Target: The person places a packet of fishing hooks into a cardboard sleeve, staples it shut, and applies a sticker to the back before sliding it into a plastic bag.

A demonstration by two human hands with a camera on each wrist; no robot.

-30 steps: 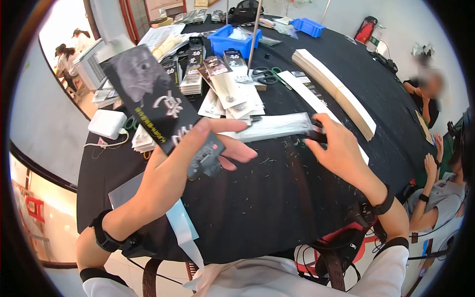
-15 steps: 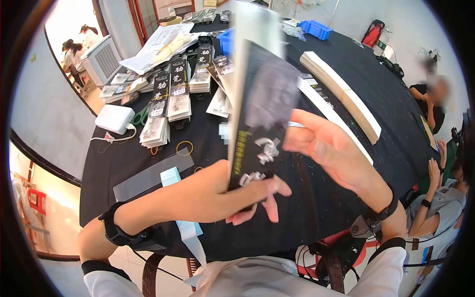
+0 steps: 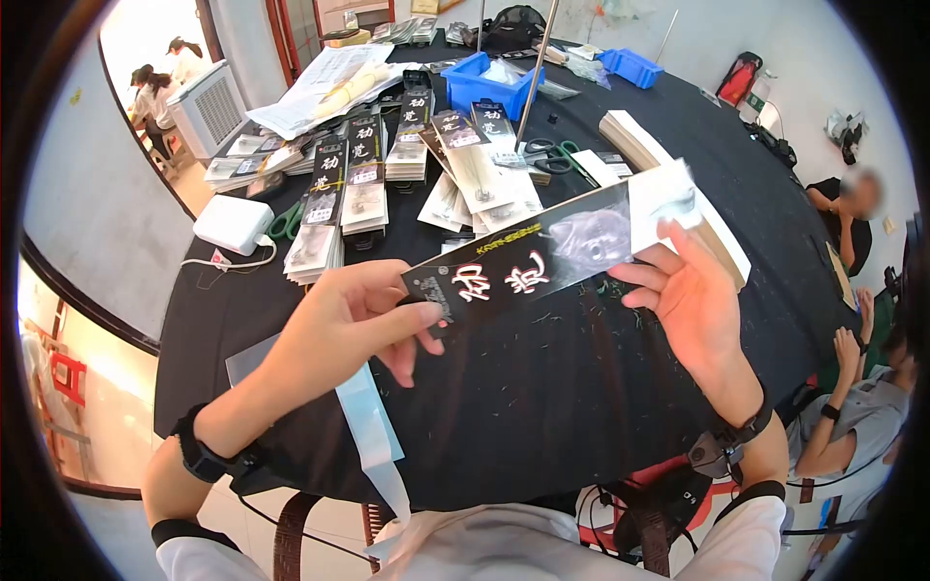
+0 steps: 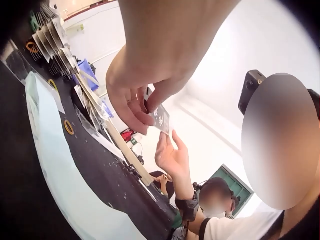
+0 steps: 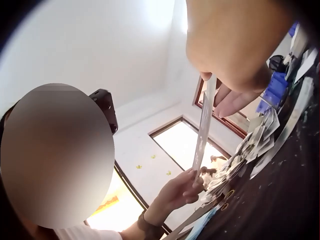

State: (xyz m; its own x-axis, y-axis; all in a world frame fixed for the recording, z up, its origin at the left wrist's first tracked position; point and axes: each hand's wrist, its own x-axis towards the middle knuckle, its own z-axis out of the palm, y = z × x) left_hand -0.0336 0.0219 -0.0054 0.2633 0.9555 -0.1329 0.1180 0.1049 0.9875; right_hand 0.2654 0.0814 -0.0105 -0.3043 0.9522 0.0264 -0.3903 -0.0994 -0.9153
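A long black printed packaging card [image 3: 567, 254] in a clear sleeve is held slanting above the table, its fish picture and white lettering facing up. My left hand [image 3: 363, 315] pinches its dark lower-left end between thumb and fingers. At the pale far end, my right hand [image 3: 693, 305] holds the card, palm turned toward me, with its fingers at the lower edge. The right wrist view has the card edge-on [image 5: 202, 130], running between both hands. Beneath my left forearm lies a pale blue strip [image 3: 366, 412] that hangs over the table's edge.
Several bundles of similar cards [image 3: 366, 169] stand in a row beyond my left hand. A long white stack [image 3: 630, 140] lies to the right, near green-handled scissors [image 3: 552, 155]. Blue bins [image 3: 465, 85], a white box [image 3: 232, 228] and rubber bands [image 4: 68, 127] are also on the black table.
The right hand has left the clear sleeve pack it touched on the table. The left hand swung the upright card down to a slant, and its far end now meets the right hand.
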